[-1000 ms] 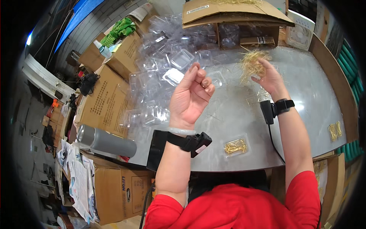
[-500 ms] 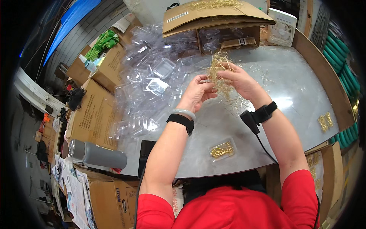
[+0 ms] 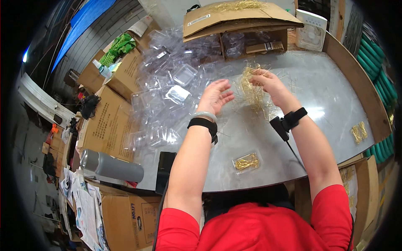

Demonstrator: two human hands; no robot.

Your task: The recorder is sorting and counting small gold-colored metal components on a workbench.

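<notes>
My right hand [image 3: 274, 87] pinches a tangled bunch of thin gold wire pins [image 3: 252, 85] at its upper right side. The bunch hangs down towards the grey table, and whether its lower ends touch the top is hard to tell. To its left, my left hand [image 3: 215, 97] is apart from the bunch, fingers spread, nothing in it. Loose pins lie scattered around and beneath the bunch. Closer to my body, a clear plastic box [image 3: 246, 163] holds several gold pins lying side by side. Two small gold bundles [image 3: 359, 132] rest at the table's right edge.
Clear plastic boxes [image 3: 161, 96] are heaped on the left of the table [image 3: 293, 165]. A cardboard shelf [image 3: 243, 21] and a white fan [image 3: 311, 31] stand at the back. Near left are a grey bottle [image 3: 113, 166] and a black flat object [image 3: 166, 171].
My left hand has come away from the gold bunch and opened. The right hand, still gripping the bunch, has shifted slightly right. The view has shifted a little too.
</notes>
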